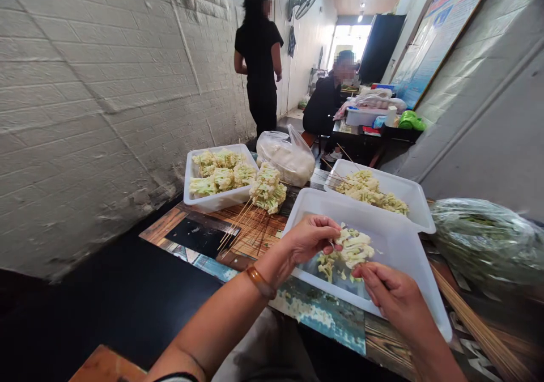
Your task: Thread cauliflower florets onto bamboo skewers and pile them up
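Above a white plastic tray (408, 251), my left hand (314, 237) is closed, thumb against fingers, at a pale cauliflower floret (357, 249). My right hand (393, 291) is pinched at the lower edge of the same cauliflower; whether a skewer is in its fingers I cannot make out. Small loose cauliflower pieces (326, 268) lie in the tray beneath my hands. Left of the tray, a pile of skewered cauliflower (267, 189) rests on the table, its thin sticks pointing toward me.
At the back left stands a white tray (216, 202) of skewered cauliflower, beside a knotted plastic bag (287, 158). Another tray (412, 192) with cauliflower touches mine. Bare skewers (480, 325) and a clear bag of greens (488, 240) are at right. Two people (261, 59) are beyond.
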`<state>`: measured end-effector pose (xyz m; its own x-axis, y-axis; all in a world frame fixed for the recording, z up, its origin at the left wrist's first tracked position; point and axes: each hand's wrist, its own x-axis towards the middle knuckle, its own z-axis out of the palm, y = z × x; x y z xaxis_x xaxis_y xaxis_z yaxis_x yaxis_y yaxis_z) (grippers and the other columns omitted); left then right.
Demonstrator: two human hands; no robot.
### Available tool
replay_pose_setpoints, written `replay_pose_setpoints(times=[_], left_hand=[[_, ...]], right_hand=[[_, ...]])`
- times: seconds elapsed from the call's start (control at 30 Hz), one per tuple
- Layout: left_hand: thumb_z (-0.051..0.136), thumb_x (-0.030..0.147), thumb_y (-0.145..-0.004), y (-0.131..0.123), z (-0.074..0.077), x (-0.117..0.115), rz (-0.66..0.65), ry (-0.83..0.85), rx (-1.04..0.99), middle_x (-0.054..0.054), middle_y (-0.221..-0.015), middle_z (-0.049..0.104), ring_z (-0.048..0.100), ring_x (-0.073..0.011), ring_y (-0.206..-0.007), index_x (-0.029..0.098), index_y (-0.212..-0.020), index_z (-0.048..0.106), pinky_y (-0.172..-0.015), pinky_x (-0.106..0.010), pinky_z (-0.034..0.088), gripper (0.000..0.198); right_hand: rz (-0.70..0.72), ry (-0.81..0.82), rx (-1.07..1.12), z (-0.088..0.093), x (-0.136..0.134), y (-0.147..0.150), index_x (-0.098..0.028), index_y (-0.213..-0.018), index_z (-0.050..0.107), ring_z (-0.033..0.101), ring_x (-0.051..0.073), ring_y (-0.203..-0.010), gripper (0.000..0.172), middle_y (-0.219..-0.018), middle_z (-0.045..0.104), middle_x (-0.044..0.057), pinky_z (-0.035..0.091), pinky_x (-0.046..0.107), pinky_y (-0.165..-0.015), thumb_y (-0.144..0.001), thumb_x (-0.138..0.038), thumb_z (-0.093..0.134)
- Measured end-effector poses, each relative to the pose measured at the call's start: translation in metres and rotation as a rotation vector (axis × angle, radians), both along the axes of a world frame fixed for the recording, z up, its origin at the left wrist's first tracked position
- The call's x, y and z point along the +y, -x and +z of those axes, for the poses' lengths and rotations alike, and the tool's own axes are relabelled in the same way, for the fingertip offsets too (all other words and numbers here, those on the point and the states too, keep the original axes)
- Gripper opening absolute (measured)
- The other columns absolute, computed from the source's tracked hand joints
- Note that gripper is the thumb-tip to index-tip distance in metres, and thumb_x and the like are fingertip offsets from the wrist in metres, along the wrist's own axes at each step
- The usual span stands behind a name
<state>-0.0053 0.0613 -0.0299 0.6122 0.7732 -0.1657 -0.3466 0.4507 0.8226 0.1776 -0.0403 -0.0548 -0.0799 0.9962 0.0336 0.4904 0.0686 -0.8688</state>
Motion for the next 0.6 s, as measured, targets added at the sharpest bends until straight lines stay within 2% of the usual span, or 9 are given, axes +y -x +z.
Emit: replay_pose_setpoints(times=[0.4, 0.6], left_hand=[[0.079, 0.021, -0.053, 0.001, -0.0005, 0.0017, -0.04, 0.021, -0.014, 0.0, -0.057, 0.058, 0.059, -0.0105, -0.048, 0.011, -0.065, 0.06, -0.038, -0.017, 0.028, 0.025], [0.078, 0.021, -0.054, -0.0005, -0.0012, 0.0025, -0.036, -0.017, 0.017, 0.0, -0.057, 0.058, 0.057, -0.0094, -0.049, 0.011, -0.065, 0.061, -0.039, -0.018, 0.032, 0.023]], right_hand=[[-0.044, -0.042, 0.004, 0.0013, -0.0017, 0.0045, -0.016, -0.081, 0.066, 0.038, 0.01, -0.044, 0.042, -0.049, 0.041, -0.005, 0.03, 0.022, -0.043, -0.089, -0.051, 0.045], [-0.086, -0.123, -0.053, 0.0019, -0.0009, 0.0078, -0.016, -0.078, 0.068, 0.042, 0.011, -0.048, 0.039, -0.051, 0.045, -0.003, 0.032, 0.023, -0.046, -0.088, -0.048, 0.048]])
